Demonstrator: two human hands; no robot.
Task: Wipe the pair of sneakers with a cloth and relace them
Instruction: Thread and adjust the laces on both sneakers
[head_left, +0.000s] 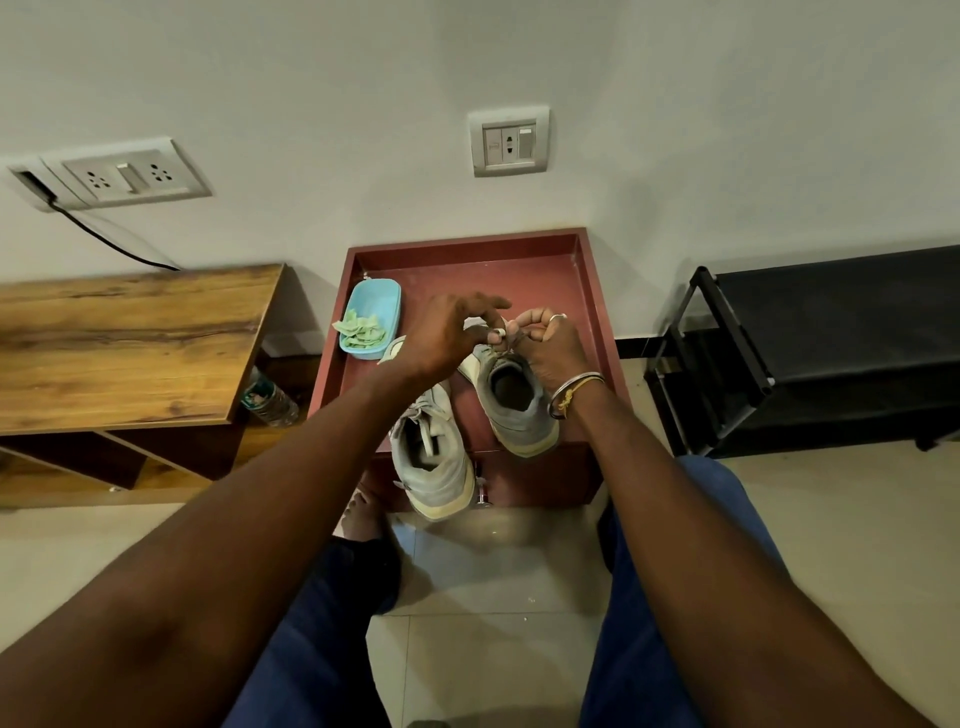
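On the maroon cabinet top (524, 270), the left hand (447, 338) and right hand (548, 351) each pinch the lace (511, 343) in curled fingertips over the grey sneaker (519, 415) at four o'clock, probably drawing it snug. Its mate (441, 467) waits at seven; the green cloth (358, 330) lies at ten.

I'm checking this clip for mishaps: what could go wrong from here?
The left sneaker overhangs the table's front edge under the left forearm; a nudge could drop it. The left hand and right hand pinch the lace over the right sneaker; a hard pull may tip it.
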